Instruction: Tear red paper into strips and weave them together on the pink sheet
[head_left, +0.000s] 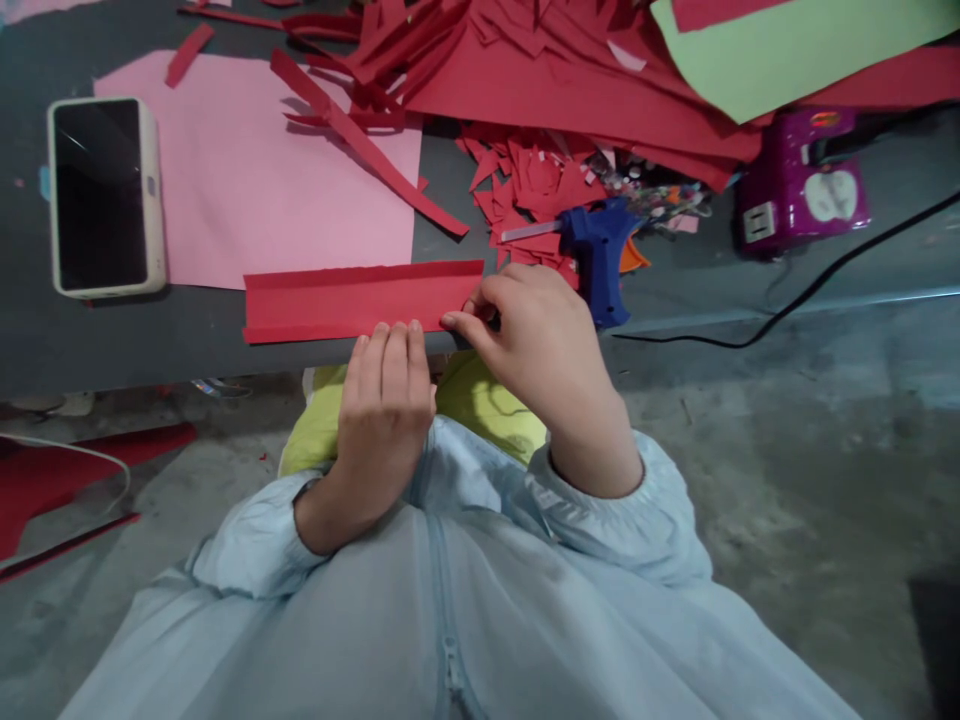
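Observation:
A long red paper strip [352,298] lies along the table's near edge, its long edges folded up. My left hand [386,400] rests its outstretched fingertips, held side by side, on the strip's near edge. At the strip's right end, my right hand [529,335] pinches the near corner between thumb and forefinger. A blue glue gun [600,255] lies just beyond my right hand, its clear stick pointing left. Pink paper [285,190] is spread behind the strip and partly under it.
A phone [101,195] lies at the left. Red scraps [536,180] and a red paper pile [540,80] cover the back. Green paper [795,55] and a purple box [799,185] are at the right. A black cable [810,295] crosses the table edge.

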